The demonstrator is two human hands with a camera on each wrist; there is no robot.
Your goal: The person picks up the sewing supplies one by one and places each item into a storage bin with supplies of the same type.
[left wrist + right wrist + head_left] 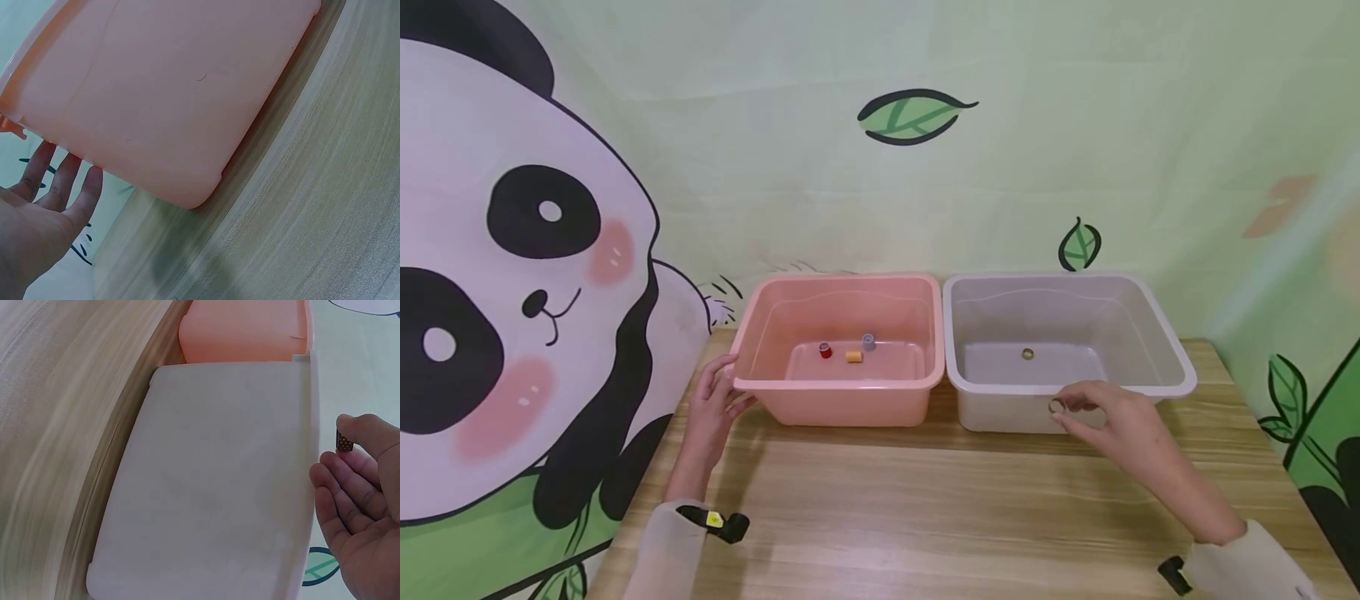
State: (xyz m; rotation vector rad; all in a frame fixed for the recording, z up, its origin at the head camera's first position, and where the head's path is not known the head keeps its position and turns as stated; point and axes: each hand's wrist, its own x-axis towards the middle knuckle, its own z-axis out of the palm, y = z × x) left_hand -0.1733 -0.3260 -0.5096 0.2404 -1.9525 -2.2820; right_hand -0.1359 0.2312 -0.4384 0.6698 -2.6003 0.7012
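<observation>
My right hand (1116,421) pinches a small dimpled brass-coloured ring thimble (1057,407) between thumb and finger, in front of the grey tub's front rim. In the right wrist view the ring thimble (344,440) shows its dotted side. A similar brass-coloured ring (1027,354) lies on the floor of the grey tub (1022,412). At the left end of the pink tub (850,407), my left hand (711,412) touches the wall below the rim with its fingertips. Inside that tub lie a red thimble (825,351), a grey-blue one and a yellow-orange one.
Both tubs stand side by side on a wood-grain table (850,508), their rims nearly meeting. Behind them hangs a green backdrop (760,167) with a large printed panda (550,250) on the left and leaves.
</observation>
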